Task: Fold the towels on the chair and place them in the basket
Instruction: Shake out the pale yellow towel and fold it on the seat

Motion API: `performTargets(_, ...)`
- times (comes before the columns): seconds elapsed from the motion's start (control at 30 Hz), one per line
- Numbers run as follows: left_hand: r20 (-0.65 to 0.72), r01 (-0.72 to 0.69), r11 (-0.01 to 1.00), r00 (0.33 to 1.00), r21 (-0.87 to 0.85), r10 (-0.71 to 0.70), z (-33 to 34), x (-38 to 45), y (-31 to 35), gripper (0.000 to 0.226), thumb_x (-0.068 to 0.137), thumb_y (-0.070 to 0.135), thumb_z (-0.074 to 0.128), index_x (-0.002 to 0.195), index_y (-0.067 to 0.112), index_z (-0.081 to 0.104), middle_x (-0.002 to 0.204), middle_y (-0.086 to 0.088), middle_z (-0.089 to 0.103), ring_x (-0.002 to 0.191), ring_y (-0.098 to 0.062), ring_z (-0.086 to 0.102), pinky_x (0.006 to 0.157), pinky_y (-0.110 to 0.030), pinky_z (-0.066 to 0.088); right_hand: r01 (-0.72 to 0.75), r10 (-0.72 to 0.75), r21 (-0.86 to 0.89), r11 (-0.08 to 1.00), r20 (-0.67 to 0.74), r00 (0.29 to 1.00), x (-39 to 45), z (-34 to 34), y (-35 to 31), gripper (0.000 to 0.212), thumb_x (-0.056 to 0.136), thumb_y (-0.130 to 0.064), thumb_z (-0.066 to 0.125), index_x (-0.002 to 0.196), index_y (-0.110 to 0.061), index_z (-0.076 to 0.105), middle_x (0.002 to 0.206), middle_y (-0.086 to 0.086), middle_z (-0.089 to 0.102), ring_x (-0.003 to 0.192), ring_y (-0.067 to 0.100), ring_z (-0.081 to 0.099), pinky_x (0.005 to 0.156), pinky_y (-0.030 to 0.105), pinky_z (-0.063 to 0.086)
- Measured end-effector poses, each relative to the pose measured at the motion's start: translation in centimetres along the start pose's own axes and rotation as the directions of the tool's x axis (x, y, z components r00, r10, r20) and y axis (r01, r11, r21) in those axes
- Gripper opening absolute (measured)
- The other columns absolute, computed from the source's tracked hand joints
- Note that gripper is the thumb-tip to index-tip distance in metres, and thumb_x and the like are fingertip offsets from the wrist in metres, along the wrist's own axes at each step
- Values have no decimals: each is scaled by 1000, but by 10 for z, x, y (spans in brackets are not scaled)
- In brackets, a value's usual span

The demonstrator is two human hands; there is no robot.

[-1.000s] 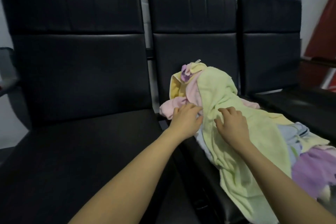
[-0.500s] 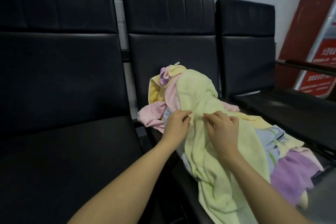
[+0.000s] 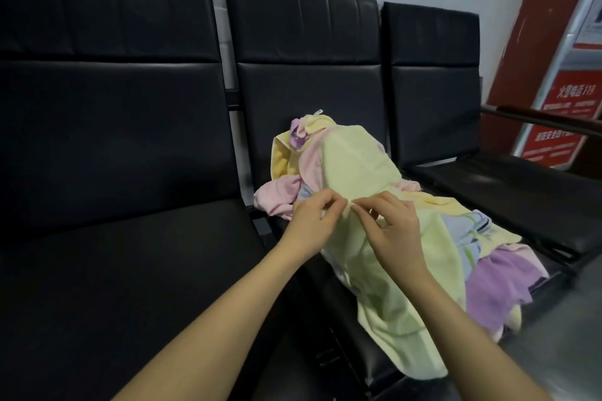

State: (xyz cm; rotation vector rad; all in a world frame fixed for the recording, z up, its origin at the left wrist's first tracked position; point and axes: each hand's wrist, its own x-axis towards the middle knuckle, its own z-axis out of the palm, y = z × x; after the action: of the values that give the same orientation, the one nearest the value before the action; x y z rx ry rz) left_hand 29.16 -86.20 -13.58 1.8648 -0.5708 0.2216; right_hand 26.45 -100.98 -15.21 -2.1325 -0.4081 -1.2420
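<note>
Row of three black chairs point(image 3: 309, 91) filled the frame, backs toward the top. Towel pile point(image 3: 488, 254) heaped on the middle seat, right of centre, mixed pink, yellow, blue and purple. No basket seen anywhere in frame.

Pale green towel point(image 3: 400, 286) lay topmost. Long axis ran from its peak at frame centre, propped against the chair back, diagonally down to lower right, with the lower end hanging over the seat's front edge. Bulk of the cloth lay below and right of both hands.

Left hand point(image 3: 312, 225) and right hand point(image 3: 394, 231) met just above frame centre, nearly touching. Each pinched the same raised ridge of the green towel between thumb and fingertips, other fingers curled. Pinch point sat on the towel's upper third, closer to the peak than to the hanging end. Both hands equally near the cloth; right forearm lay over its lower run.

Judged: picking-up stage, nothing folded yet. Coming lift likely needs pulling up and toward the lower left, over the free left seat, so the hanging end clears the pile.
</note>
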Motion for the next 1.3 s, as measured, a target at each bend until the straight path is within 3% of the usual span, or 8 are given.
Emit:
performTargets(0.13,16,76,981,997,177,-80,-3,-21,-16,23,96,29,52,74,22,52,68,9,54,67,-11,48,69,-34,42,-177,171,37,984,124,978,-11,-2,8,16,83,-34,61,78,-22,71,76,-15,60,69,8,57,72,52,47)
performTargets(0.27,7,203,908,975,366,-221,8,-26,-37,23,96,38,50,92,17,57,98,-1,61,92,-23,59,85,-39,47,-288,335,-265,920,155,929,-15,-7,37,13,89,-22,66,98,-15,73,99,3,66,94,30,58,86,45,40)
performTargets(0.37,-30,345,794,924,501,-382,23,-24,-48,45,97,47,42,130,17,45,129,-7,48,117,-29,49,99,-39,37,-345,443,-427,836,154,883,-11,-9,55,31,90,-26,64,117,-11,66,117,11,61,110,35,49,90,41,32)
performTargets(0.5,-96,393,744,907,540,-410,38,-22,-57,55,96,46,44,140,15,31,130,-11,52,119,-32,48,97,-40,35,-406,555,-502,764,189,810,-7,-6,64,44,91,-33,59,129,-13,54,115,9,62,113,33,45,90,38,24)
performTargets(0.8,-352,341,908,904,245,-244,20,-21,-39,18,92,20,56,107,14,64,91,-2,66,90,-25,61,74,-34,47,-332,346,-190,924,46,937,-3,-3,42,19,90,-10,54,100,-18,68,88,-6,67,88,18,60,73,28,13)
performTargets(0.97,-495,133,977,868,165,-35,-30,-15,15,16,92,14,58,102,14,71,99,3,65,95,-14,58,84,-25,45,-318,319,47,947,-8,948,24,-10,-9,18,91,-6,56,99,-18,68,95,-9,66,82,17,60,95,11,18)
performTargets(1.1,-542,17,979,835,202,97,-77,-22,59,14,92,14,59,99,13,71,96,3,64,87,-8,58,83,-21,46,-259,267,217,941,-9,964,50,-16,-57,20,92,-6,55,104,-17,66,89,-23,57,91,9,57,96,40,43)
performTargets(1.3,-595,-11,963,785,270,175,-148,-55,102,15,93,15,59,104,16,69,99,4,63,90,-4,58,82,-17,47,-227,233,401,887,35,972,72,-15,-128,24,87,6,55,97,-13,64,96,-12,61,83,-4,55,76,4,38)
